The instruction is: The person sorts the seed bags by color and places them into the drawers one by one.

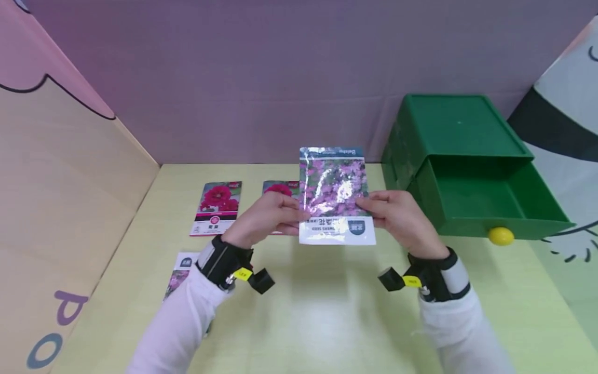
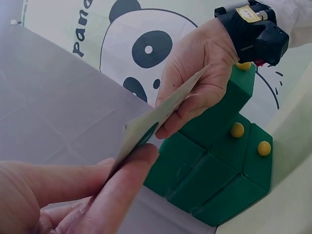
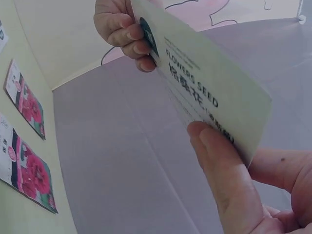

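Note:
Both hands hold a glossy seed packet [image 1: 335, 195] with purple flowers above the table, its printed side turned up toward the head camera. My left hand [image 1: 268, 215] pinches its left edge and my right hand [image 1: 397, 213] pinches its right edge. In the left wrist view the packet [image 2: 146, 129] shows edge-on between my left fingers [image 2: 117, 190] and the right hand [image 2: 197, 78]. The right wrist view shows the packet's white back [image 3: 214, 92], printed "FLOWERS SEED", pinched by my right thumb [image 3: 224, 175] and the left hand [image 3: 124, 29].
A green drawer box [image 1: 455, 161] stands at the right with its top drawer [image 1: 486, 195] pulled open, yellow knob [image 1: 501, 236] in front. Two red-flower seed packets [image 1: 217, 206] lie flat on the yellow-green table [image 1: 322, 306]. Another packet [image 1: 179, 270] lies under my left sleeve. Cardboard walls surround the table.

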